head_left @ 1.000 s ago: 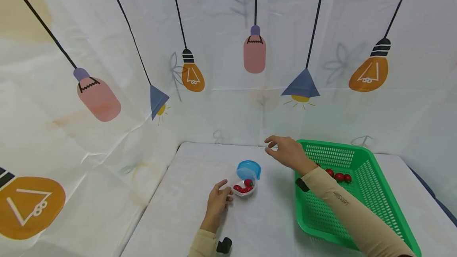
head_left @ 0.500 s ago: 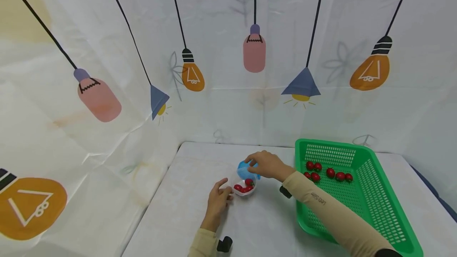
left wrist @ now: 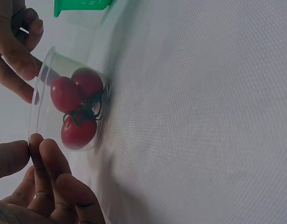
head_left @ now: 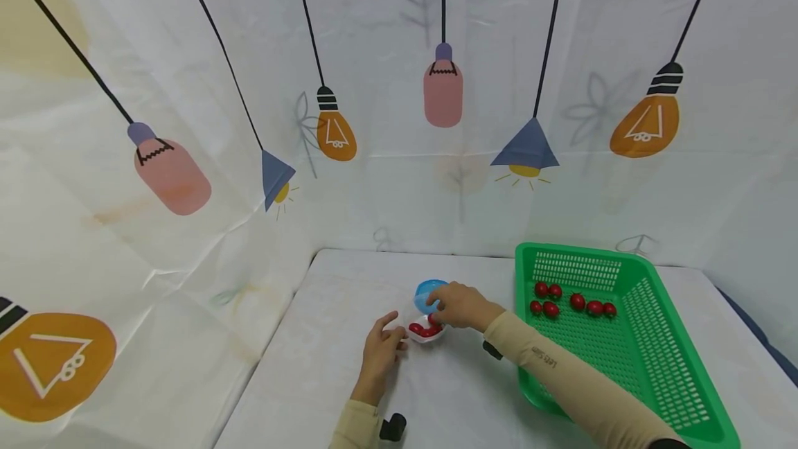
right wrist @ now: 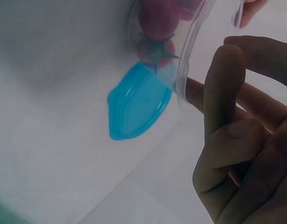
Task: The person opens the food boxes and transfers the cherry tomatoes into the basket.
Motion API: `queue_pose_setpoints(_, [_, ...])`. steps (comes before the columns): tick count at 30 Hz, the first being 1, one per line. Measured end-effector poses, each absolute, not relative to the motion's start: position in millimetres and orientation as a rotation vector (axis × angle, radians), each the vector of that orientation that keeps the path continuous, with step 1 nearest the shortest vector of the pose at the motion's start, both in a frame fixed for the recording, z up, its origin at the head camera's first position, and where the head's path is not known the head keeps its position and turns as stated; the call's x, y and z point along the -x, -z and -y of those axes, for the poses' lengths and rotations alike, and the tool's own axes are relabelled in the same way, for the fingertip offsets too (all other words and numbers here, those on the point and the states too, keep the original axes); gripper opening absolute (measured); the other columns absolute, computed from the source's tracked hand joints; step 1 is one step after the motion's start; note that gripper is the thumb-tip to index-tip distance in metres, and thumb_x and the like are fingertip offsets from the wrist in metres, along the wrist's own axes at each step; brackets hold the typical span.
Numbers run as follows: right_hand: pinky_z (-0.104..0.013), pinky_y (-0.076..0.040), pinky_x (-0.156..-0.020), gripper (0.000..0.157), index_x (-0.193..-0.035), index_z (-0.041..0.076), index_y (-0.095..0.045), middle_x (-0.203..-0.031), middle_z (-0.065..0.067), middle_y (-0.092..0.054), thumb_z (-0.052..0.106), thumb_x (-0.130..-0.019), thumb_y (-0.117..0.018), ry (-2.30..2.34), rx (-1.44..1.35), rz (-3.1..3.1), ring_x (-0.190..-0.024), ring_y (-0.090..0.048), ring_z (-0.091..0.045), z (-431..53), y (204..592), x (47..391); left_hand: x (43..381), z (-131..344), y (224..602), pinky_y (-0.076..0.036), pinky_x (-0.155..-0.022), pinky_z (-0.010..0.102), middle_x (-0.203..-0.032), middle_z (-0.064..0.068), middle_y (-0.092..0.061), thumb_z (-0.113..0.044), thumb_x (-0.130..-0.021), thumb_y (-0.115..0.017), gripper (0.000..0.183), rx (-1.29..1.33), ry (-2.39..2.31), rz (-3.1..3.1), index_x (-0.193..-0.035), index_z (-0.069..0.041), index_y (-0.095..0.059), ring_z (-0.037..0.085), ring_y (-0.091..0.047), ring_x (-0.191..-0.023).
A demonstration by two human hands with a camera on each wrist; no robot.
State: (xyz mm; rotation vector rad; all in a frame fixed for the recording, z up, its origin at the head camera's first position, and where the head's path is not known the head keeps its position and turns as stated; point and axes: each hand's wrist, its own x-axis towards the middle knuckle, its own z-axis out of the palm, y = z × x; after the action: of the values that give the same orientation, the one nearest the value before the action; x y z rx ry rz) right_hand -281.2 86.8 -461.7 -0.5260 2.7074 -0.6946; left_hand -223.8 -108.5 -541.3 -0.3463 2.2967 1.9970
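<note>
The cup point(left wrist: 51, 114) is pinched by the left grip point(head_left: 382, 353); beyond its rim, at two o'clock, the right grip point(head_left: 464, 305) is held, fingers parted.

Wears a beige left sleeve point(head_left: 352, 428) and a beige right sleeve point(head_left: 580, 385) printed with dark lettering point(head_left: 544, 357); bears a small black attachment point(head_left: 393, 427) beside each.

Indoor work booth, apparently: creased white sheeting point(head_left: 386, 203) printed with pendant lamps point(head_left: 443, 93) hangs behind and beside a white-covered desk point(head_left: 349, 286); room beyond hidden.
</note>
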Motion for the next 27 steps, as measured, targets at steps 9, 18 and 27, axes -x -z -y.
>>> queue_pose_setpoints(9, [-0.031,-0.057,-0.063,0.033,-0.123,0.008,-0.071,-0.098,-0.005,-0.068,0.013,-0.090,-0.075,0.694,0.424,-2.650,-0.072,-0.061,-0.017,-78.3,473.3,281.5,223.4,108.7,541.1,-0.046,-0.069,0.032,-0.094,0.005,-0.071,-0.018,-0.101,-0.059,0.045,0.331,-2.004,-2.295,-0.144,-0.007,-0.052,0.018,-0.066,-0.080])
queue_pose_setpoints(18, [-0.034,-0.057,-0.067,0.024,-0.115,0.011,-0.073,-0.095,-0.001,-0.065,0.015,-0.091,-0.074,0.613,0.502,-2.695,-0.078,-0.058,-0.018,-72.1,477.1,282.1,222.4,109.1,539.5,-0.045,-0.068,0.031,-0.095,0.008,-0.072,-0.017,-0.101,-0.058,0.044,0.330,-2.005,-2.308,-0.143,-0.007,-0.052,0.019,-0.067,-0.081])
queue_pose_setpoints(27, [-0.045,-0.057,-0.082,0.027,-0.116,0.015,-0.074,-0.104,-0.003,-0.071,0.022,-0.091,-0.077,0.524,0.547,-2.828,-0.089,-0.059,-0.021,-64.0,485.7,285.3,223.3,109.0,540.3,-0.045,-0.069,0.031,-0.095,0.005,-0.072,-0.017,-0.101,-0.060,0.043,0.331,-2.003,-2.295,-0.142,-0.009,-0.054,0.019,-0.067,-0.081])
